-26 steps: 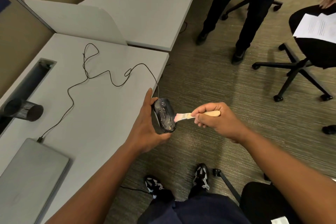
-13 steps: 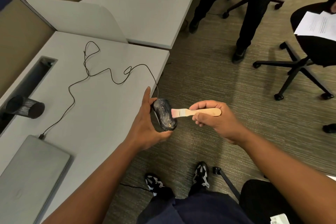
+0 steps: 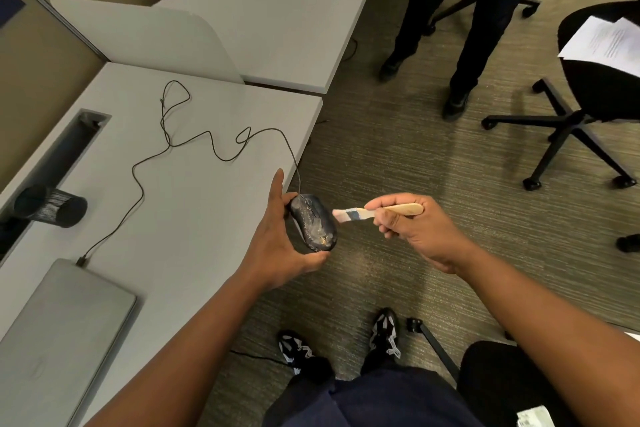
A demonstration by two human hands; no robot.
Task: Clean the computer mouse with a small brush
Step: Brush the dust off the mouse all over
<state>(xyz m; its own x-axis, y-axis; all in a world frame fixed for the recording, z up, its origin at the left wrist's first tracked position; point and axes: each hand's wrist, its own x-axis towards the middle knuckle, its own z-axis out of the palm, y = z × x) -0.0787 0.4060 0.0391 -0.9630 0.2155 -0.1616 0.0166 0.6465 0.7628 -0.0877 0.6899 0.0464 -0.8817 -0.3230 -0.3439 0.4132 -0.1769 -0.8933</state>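
Note:
My left hand (image 3: 277, 239) holds a dark wired computer mouse (image 3: 313, 227) just off the desk's front edge, its dusty, speckled top turned to the right. My right hand (image 3: 412, 229) grips a small brush (image 3: 375, 212) by its wooden handle. The pale bristles point left and sit at the mouse's upper right side, touching or almost touching it. The mouse's black cable (image 3: 207, 146) loops back over the grey desk (image 3: 173, 204) to a closed laptop (image 3: 59, 329).
A black mesh cup (image 3: 52, 206) lies on its side at the desk's left. A standing person's legs (image 3: 460, 28) and an office chair with papers (image 3: 595, 80) are on the carpet beyond. My own feet (image 3: 346, 340) are below.
The brush tip has moved up along the mouse from its lower middle to its upper right edge. My left hand has kept hold of the mouse, raised slightly.

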